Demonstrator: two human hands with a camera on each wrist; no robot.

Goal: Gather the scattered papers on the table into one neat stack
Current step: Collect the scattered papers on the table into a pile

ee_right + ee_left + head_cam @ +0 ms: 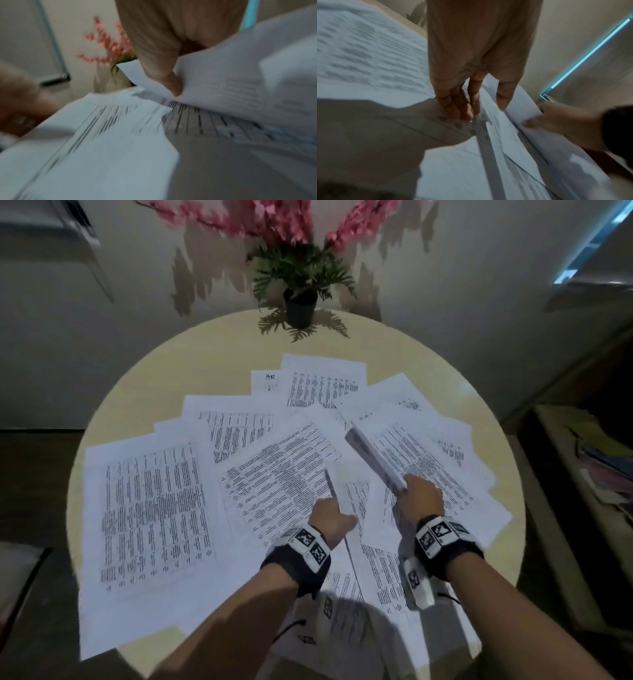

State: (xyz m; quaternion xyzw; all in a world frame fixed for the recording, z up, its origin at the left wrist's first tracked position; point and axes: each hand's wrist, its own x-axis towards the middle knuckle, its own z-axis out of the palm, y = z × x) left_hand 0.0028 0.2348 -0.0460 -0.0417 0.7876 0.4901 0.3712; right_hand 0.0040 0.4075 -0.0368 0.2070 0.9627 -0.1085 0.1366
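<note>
Printed papers (150, 508) lie fanned across the round tabletop (212, 350). They carry tables of type too small to read. One page (269, 381) toward 12 o'clock bears what looks like a handwritten "HR". Near the centre, the left grip (330, 520) presses straight fingertips (453, 106) onto the papers. Toward 3 o'clock, the right grip (423, 498) pinches a bundle of sheets (375, 458) held on edge, with the thumb (171, 81) clamped on it.

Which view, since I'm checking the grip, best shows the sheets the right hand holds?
The head view: the lifted sheets show full length in the right hand. The right wrist view blurs them under the thumb; the left wrist view shows only the gripped end.
</note>
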